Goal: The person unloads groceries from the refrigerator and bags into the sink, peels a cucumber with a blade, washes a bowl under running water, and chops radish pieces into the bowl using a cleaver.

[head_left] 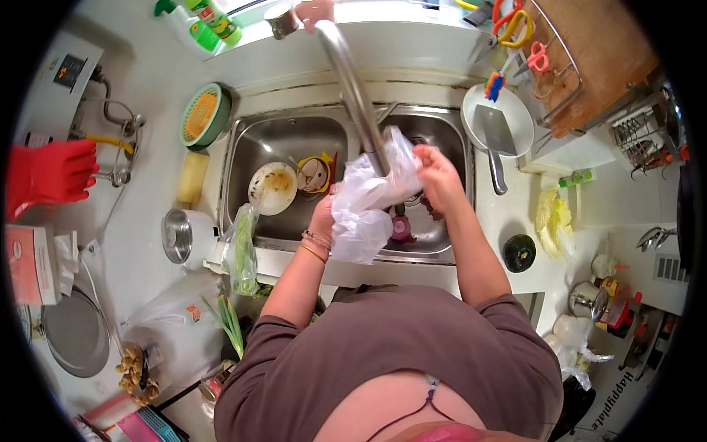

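Observation:
A crumpled white translucent plastic bag (362, 214) hangs between my two hands over the double sink, beneath the tap (353, 88). My right hand (440, 180) pinches the bag's upper edge. On the other side, my left hand (322, 216) grips the bag, its fingers mostly covered by the plastic. Under the bag, in the right basin (434, 239), lies a purple-red onion-like piece (401, 227) with other dark scraps. The left basin (254, 147) holds a food-stained white plate (272, 188) and a bowl with yellow edges (315, 174).
Left of the sink are a green colander (204, 114), a metal pot (184, 236) and bagged green vegetables (241, 250). To the right stand a white pan (475, 110) with a cleaver (495, 140), a dark green squash (519, 253) and leafy cabbage (554, 221).

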Motion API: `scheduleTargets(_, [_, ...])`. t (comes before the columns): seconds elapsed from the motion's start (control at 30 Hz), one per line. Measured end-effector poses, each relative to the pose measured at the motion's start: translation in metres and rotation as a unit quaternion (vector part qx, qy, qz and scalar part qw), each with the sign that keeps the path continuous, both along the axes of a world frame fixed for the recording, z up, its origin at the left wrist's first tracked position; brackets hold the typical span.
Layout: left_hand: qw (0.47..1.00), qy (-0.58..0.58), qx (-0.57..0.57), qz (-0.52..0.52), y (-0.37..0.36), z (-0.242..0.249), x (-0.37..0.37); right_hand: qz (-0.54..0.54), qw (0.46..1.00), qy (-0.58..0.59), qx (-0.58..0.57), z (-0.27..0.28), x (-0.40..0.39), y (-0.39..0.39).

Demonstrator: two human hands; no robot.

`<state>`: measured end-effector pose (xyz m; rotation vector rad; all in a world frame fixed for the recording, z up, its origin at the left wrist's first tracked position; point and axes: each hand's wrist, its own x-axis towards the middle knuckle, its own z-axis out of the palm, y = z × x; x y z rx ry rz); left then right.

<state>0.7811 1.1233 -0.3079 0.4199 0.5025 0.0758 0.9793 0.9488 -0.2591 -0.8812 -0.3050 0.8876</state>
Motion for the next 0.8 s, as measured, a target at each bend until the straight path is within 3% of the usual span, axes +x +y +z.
scheduleTargets(0.07, [0.997, 0.009, 0.040, 0.066, -0.004, 0.001, -0.008, 0.096, 0.992, 0.073, 0.049, -0.011, -0.021, -0.016])
scheduleTargets(0.13, [0.989, 0.036, 0.078, 0.116, -0.010, 0.006, -0.026, 0.103, 0.984, 0.140, 0.028, 0.005, -0.048, -0.025])
scheduleTargets(0.23, [0.978, 0.036, 0.187, 0.084, 0.005, -0.011, -0.056, 0.166, 0.978, -0.007, -0.124, -0.022, -0.056, -0.034])
scheduleTargets(0.33, [0.954, 0.049, 0.294, 0.044, 0.005, 0.006, -0.078, 0.159, 0.981, -0.014, -0.113, -0.039, -0.052, -0.040])
scheduleTargets(0.43, [0.923, 0.053, 0.380, 0.032, -0.001, 0.021, -0.103, 0.100, 0.993, 0.063, -0.022, -0.021, -0.062, -0.034])
scheduleTargets(0.6, [0.907, 0.106, 0.399, 0.084, -0.022, 0.037, -0.142, 0.180, 0.964, 0.183, 0.069, -0.050, -0.052, -0.018])
scheduleTargets(0.8, [0.836, 0.294, 0.424, 0.185, -0.039, 0.027, -0.197, 0.306, 0.943, 0.124, -0.029, -0.025, -0.080, 0.010])
